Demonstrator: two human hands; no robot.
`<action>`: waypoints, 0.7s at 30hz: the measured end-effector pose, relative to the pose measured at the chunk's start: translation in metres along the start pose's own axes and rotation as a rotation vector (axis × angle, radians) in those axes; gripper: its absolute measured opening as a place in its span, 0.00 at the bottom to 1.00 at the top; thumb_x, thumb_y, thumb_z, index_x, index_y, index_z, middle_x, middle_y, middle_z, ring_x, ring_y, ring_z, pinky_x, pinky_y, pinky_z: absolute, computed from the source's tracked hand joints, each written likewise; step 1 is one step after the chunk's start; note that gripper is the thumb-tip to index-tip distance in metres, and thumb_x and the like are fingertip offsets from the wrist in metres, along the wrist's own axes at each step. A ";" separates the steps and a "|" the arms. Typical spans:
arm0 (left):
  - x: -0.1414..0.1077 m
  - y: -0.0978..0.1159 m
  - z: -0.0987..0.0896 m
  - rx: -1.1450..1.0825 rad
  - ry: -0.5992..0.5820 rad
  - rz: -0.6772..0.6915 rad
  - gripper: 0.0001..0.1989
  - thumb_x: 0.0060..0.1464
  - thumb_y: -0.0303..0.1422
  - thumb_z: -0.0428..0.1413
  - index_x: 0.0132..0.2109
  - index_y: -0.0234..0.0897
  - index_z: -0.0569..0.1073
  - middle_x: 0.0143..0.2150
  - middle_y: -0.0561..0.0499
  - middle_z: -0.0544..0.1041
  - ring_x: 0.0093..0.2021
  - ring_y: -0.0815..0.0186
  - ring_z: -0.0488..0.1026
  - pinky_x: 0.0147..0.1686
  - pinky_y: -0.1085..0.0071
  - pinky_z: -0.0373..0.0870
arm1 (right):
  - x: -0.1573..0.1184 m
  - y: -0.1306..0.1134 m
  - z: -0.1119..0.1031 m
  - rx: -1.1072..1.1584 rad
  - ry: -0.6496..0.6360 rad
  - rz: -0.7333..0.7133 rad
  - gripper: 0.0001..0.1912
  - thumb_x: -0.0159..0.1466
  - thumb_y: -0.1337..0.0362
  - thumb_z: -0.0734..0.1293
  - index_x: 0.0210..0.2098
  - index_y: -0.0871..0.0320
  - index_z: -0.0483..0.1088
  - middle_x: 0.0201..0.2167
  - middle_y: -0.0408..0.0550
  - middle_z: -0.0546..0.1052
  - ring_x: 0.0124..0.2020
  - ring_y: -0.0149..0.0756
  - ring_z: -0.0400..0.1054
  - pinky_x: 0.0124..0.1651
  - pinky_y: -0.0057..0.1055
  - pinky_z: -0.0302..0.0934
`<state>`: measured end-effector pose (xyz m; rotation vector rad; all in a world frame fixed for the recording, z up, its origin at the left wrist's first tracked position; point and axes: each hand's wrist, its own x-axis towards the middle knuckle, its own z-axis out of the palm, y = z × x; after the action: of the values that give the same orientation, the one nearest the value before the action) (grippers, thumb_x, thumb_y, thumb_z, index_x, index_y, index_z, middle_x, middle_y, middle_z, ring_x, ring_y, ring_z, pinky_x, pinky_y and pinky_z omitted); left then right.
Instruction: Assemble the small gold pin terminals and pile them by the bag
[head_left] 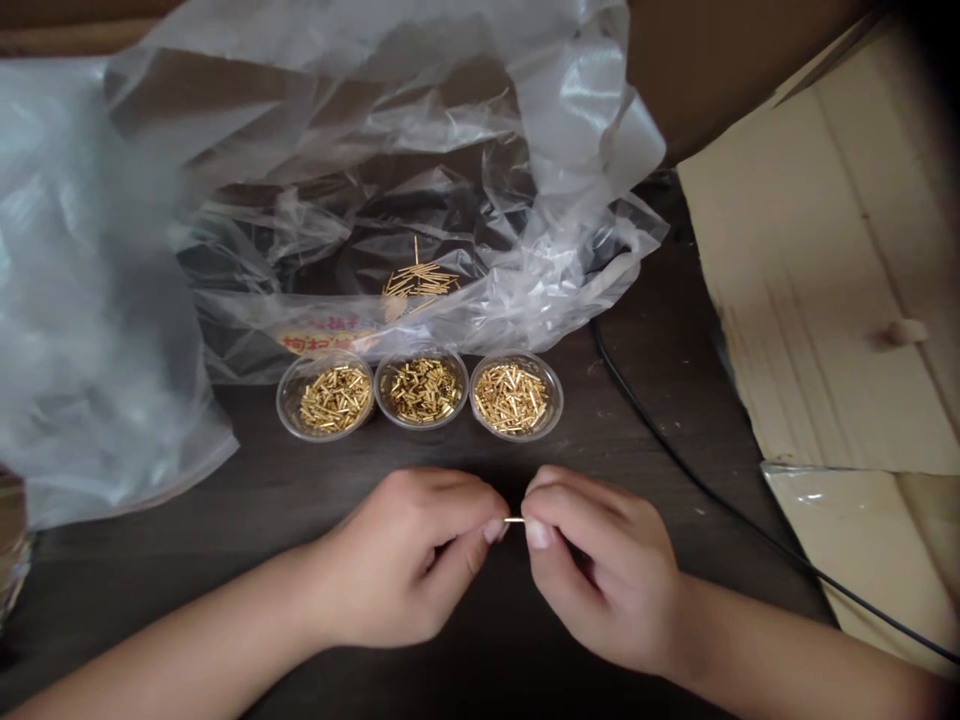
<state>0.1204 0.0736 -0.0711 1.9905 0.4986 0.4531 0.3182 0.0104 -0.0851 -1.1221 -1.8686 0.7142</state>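
Note:
Between my two hands runs a thin gold-coloured metal pin (514, 520), level, with only its middle showing. My left hand (420, 555) pinches one end between thumb and forefinger. The other end is pinched the same way by my right hand (607, 565); both ends are hidden by the fingertips. Just beyond my hands stand three clear round cups in a row: the left cup (285, 415), the middle cup (382, 400) and the right cup (556, 405). Each contains many small gold-coloured metal pieces. Farther back, a loose pile of long thin gold pins (420, 285) lies in a clear plastic bag.
The crumpled clear plastic bag (585, 90) spreads across the back of the dark table (247, 500). More cloudy plastic (90, 300) lies at the left. A black cable (675, 455) crosses the right side, beside cardboard (825, 280).

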 end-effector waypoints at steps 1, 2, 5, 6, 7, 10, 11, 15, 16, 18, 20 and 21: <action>-0.001 0.000 0.001 0.036 0.017 0.005 0.09 0.64 0.22 0.48 0.35 0.34 0.69 0.28 0.53 0.69 0.29 0.68 0.65 0.30 0.71 0.61 | 0.000 0.000 0.001 0.017 -0.001 0.027 0.09 0.66 0.76 0.59 0.32 0.57 0.61 0.25 0.40 0.62 0.25 0.27 0.57 0.29 0.27 0.53; -0.002 -0.001 0.003 0.068 0.034 0.006 0.09 0.64 0.22 0.48 0.35 0.34 0.70 0.29 0.52 0.70 0.29 0.67 0.65 0.30 0.70 0.61 | 0.000 0.000 0.001 0.041 -0.005 0.060 0.09 0.67 0.75 0.59 0.31 0.57 0.61 0.25 0.40 0.62 0.25 0.27 0.57 0.29 0.27 0.52; -0.003 -0.001 0.006 0.113 0.065 -0.016 0.09 0.63 0.22 0.48 0.36 0.33 0.71 0.29 0.52 0.69 0.28 0.67 0.65 0.30 0.69 0.61 | 0.001 -0.001 0.003 0.106 -0.001 0.141 0.10 0.69 0.72 0.59 0.31 0.57 0.61 0.24 0.39 0.63 0.24 0.26 0.57 0.28 0.27 0.52; -0.003 -0.001 0.007 0.114 0.065 -0.024 0.09 0.63 0.22 0.48 0.36 0.33 0.71 0.29 0.51 0.69 0.28 0.67 0.65 0.30 0.69 0.61 | 0.002 -0.001 0.003 0.113 0.003 0.150 0.10 0.69 0.72 0.59 0.31 0.57 0.61 0.24 0.39 0.63 0.24 0.26 0.58 0.28 0.27 0.52; -0.003 -0.001 0.007 0.112 0.060 -0.028 0.09 0.63 0.22 0.48 0.36 0.33 0.71 0.29 0.51 0.69 0.28 0.67 0.66 0.30 0.69 0.62 | 0.002 -0.001 0.004 0.114 0.005 0.150 0.10 0.69 0.72 0.59 0.31 0.57 0.62 0.24 0.39 0.63 0.24 0.26 0.58 0.28 0.27 0.52; -0.003 -0.001 0.008 0.102 0.051 -0.034 0.09 0.63 0.23 0.48 0.35 0.34 0.70 0.29 0.51 0.70 0.29 0.66 0.66 0.30 0.69 0.62 | 0.004 -0.002 0.005 0.104 0.012 0.137 0.10 0.68 0.73 0.59 0.30 0.57 0.62 0.24 0.39 0.63 0.24 0.27 0.58 0.28 0.27 0.52; -0.002 -0.001 0.007 0.096 0.050 -0.034 0.09 0.64 0.23 0.48 0.35 0.34 0.70 0.29 0.51 0.70 0.29 0.66 0.66 0.30 0.69 0.62 | 0.004 -0.002 0.005 0.104 0.010 0.132 0.10 0.68 0.73 0.59 0.30 0.57 0.62 0.24 0.39 0.63 0.24 0.27 0.58 0.28 0.26 0.52; 0.001 -0.001 0.004 0.060 0.027 -0.016 0.09 0.63 0.22 0.48 0.34 0.35 0.68 0.28 0.53 0.69 0.28 0.68 0.65 0.30 0.70 0.61 | 0.004 0.000 0.000 0.110 -0.040 0.107 0.09 0.67 0.73 0.59 0.31 0.57 0.61 0.25 0.39 0.63 0.24 0.27 0.59 0.28 0.26 0.53; 0.001 -0.001 0.003 0.044 0.022 -0.008 0.09 0.62 0.22 0.48 0.33 0.35 0.67 0.27 0.54 0.68 0.27 0.68 0.64 0.29 0.71 0.60 | 0.004 0.001 -0.001 0.106 -0.061 0.089 0.08 0.67 0.73 0.59 0.31 0.57 0.61 0.25 0.39 0.63 0.25 0.27 0.59 0.28 0.27 0.53; 0.003 0.000 0.001 0.012 0.018 -0.003 0.09 0.60 0.21 0.49 0.32 0.36 0.66 0.26 0.55 0.66 0.26 0.70 0.63 0.28 0.72 0.59 | 0.004 0.003 -0.004 0.092 -0.107 0.049 0.08 0.66 0.73 0.59 0.31 0.57 0.61 0.24 0.39 0.63 0.24 0.28 0.59 0.28 0.27 0.52; 0.003 0.001 0.000 0.001 0.010 -0.014 0.09 0.59 0.21 0.49 0.31 0.36 0.66 0.25 0.55 0.66 0.26 0.70 0.62 0.27 0.72 0.59 | 0.004 0.004 -0.005 0.082 -0.154 0.025 0.09 0.64 0.74 0.59 0.29 0.57 0.60 0.23 0.39 0.62 0.23 0.28 0.57 0.28 0.28 0.51; 0.004 0.001 -0.001 0.013 0.004 -0.023 0.09 0.59 0.21 0.49 0.31 0.36 0.66 0.25 0.55 0.66 0.26 0.69 0.62 0.27 0.72 0.59 | 0.004 0.004 -0.005 0.076 -0.169 0.024 0.09 0.63 0.74 0.59 0.28 0.57 0.59 0.22 0.39 0.62 0.23 0.28 0.57 0.27 0.28 0.50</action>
<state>0.1231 0.0754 -0.0694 1.9944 0.5281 0.4406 0.3236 0.0162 -0.0846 -1.0648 -1.9534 0.9101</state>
